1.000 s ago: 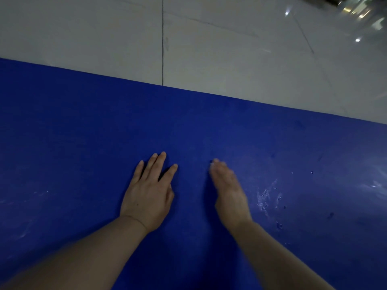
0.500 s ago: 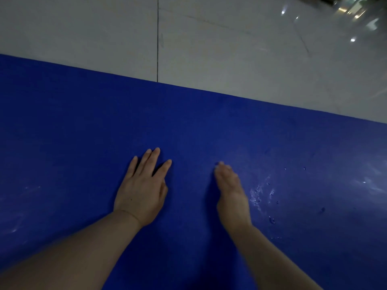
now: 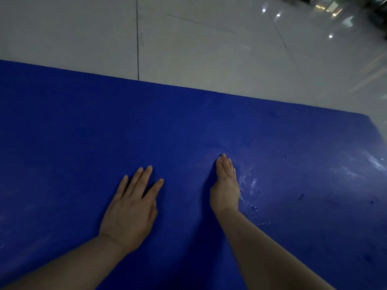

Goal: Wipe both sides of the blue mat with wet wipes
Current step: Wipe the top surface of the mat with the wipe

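The blue mat (image 3: pixel 83 132) lies flat on a tiled floor and fills most of the head view. My left hand (image 3: pixel 130 208) rests palm down on it with its fingers spread. My right hand (image 3: pixel 226 185) is turned on its edge, fingers straight and together, with its little-finger side on the mat. Neither hand holds anything. No wet wipe is in view. Water droplets and a wet smear (image 3: pixel 249 185) lie just right of my right hand.
Pale glossy floor tiles (image 3: pixel 209 49) stretch beyond the mat's far edge. The mat's far right corner (image 3: pixel 366 118) shows at the right. A shiny wet streak (image 3: pixel 372 162) marks the mat near that side. Dark blurred objects (image 3: pixel 372 9) sit at the top right.
The view has shifted, bringing the mat's far right corner into sight. Both hands stay pressed on the mat in nearly the same pose, the right one slightly farther forward.
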Motion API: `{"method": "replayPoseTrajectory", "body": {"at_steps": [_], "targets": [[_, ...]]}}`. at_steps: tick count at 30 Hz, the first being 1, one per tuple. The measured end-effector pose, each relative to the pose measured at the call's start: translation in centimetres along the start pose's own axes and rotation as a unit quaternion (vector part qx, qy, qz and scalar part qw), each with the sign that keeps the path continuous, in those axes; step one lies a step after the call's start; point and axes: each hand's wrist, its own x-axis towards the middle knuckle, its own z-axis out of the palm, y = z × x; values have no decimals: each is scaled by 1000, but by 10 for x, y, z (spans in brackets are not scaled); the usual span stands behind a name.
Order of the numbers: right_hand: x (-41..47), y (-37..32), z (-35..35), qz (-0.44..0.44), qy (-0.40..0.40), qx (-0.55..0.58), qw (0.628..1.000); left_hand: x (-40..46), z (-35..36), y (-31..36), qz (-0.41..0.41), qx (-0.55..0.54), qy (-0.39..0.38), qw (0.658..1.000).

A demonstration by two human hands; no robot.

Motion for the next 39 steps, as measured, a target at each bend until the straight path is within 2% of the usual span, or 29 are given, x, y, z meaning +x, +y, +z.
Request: {"method": "replayPoseTrajectory", "body": {"at_steps": [2,4,5,7,8,10,13,14,15,18,20,21,23,26,28,29,31,32,33,34,35,37,39], "targets": [[-5,-11,0,3,-6,-3,1000,0,2,1,-6,10,-6,1000],[-25,-32,10,-123,15,-42,991,2,3,0,-9,13,-8,1000],[-37,-40,18,-180,6,-23,983,2,2,0,-9,13,-10,1000],[-48,-41,26,-242,-36,32,969,2,0,1,-8,17,-14,1000],[-44,-38,23,-262,-30,30,964,2,0,0,-6,21,-16,1000],[-25,-11,9,-195,-6,24,981,3,0,0,-3,26,-18,999],[-3,38,-14,14,52,-2,999,3,2,0,-8,19,-20,1000],[-3,39,-18,55,55,9,997,3,2,0,-10,19,-20,1000],[-8,29,-17,52,51,18,997,3,2,0,-10,20,-21,1000],[-44,-23,9,-121,-20,47,991,3,-1,1,-12,19,-27,999],[-62,-37,26,-239,-25,39,970,4,-4,1,-12,20,-29,999],[-60,-34,25,-255,-36,29,966,4,-4,2,-11,19,-30,999],[-42,-8,14,-214,-2,5,977,4,-3,2,-11,17,-25,999],[-21,28,-7,-20,55,9,998,3,-1,2,-12,21,-22,999],[-27,13,-3,13,62,30,998,3,0,2,-13,22,-24,999],[-38,-4,5,-20,65,45,997,3,-1,2,-14,23,-24,999],[-70,-41,27,-151,37,46,987,3,-2,1,-13,25,-26,999],[-82,-49,36,-237,23,38,970,3,-3,1,-10,25,-24,999],[-86,-47,41,-280,-5,37,959,3,-4,1,-8,25,-22,999],[-81,-38,37,-271,-22,51,961,3,-3,1,-6,25,-20,999],[-71,-19,30,-232,-6,41,972,3,-2,1,-5,25,-18,1000],[-53,22,7,-83,56,28,995,3,0,0,-7,23,-14,1000],[-46,47,-7,41,86,30,995,3,1,0,-9,21,-14,1000]]}}
